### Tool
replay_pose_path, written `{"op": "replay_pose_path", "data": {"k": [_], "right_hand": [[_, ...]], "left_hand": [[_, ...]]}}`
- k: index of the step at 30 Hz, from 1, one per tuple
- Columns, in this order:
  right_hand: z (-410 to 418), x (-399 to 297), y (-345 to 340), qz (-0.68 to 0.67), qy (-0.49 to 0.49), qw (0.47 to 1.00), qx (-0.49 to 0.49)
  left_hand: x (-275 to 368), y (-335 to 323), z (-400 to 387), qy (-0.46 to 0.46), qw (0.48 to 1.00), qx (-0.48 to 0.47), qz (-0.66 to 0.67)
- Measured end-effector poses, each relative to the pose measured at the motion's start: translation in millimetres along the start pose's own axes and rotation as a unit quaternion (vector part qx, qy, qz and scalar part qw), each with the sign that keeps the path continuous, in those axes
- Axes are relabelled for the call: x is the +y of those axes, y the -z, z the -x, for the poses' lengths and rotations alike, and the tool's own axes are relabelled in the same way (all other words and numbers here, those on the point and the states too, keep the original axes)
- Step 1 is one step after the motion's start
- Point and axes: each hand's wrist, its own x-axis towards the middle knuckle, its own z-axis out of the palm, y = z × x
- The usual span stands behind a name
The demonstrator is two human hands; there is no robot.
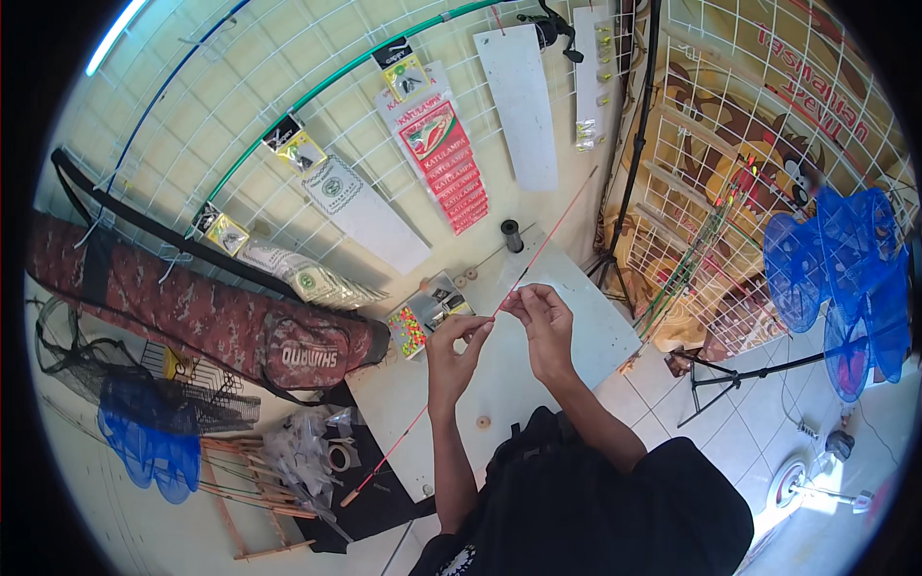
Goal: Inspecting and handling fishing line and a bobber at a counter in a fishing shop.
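Observation:
A thin red fishing rod (553,232) slants across the view, from a small light-brown grip at the lower left to a fine tip at the upper right. My left hand (455,351) pinches it between thumb and forefinger near its middle. A little farther up the shaft, the fingertips of my right hand (545,322) close on the rod beside a dark band; whether they also hold something small is too fine to see. Part of the shaft is hidden behind my left hand and wrist. Beneath both hands is a white tabletop (594,342).
A compartment box (405,353) of bright beads, a black cylinder (511,236) and wooden discs (483,422) rest on the table. Left are a camouflage rod bag (209,317) and a tape roll (338,456). Tackle packets hang on a wire grid (338,93). Blue nets (857,259) hang right.

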Motion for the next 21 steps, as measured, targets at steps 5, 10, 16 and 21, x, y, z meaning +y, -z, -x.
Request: {"op": "replay_pose_path", "data": {"k": [5,10,16,21], "right_hand": [[-10.8,-8.5,-3.3,0.010,-0.027,0.999,-0.019],[-16.1,-8.0,-7.2,-0.015,-0.027,0.999,-0.024],[-19.1,2.2,-16.1,-0.028,0.004,1.000,-0.001],[-23.0,5.6,-17.8,0.000,0.024,1.000,0.018]], "left_hand": [[-7.8,-2.4,-1.3,0.050,0.993,-0.023,0.104],[-14.5,-1.5,-7.4,0.064,0.986,-0.049,0.144],[-19.7,-0.1,-14.2,0.077,0.981,-0.058,0.168],[-24.9,0.4,-20.3,0.061,0.981,-0.065,0.170]]}}
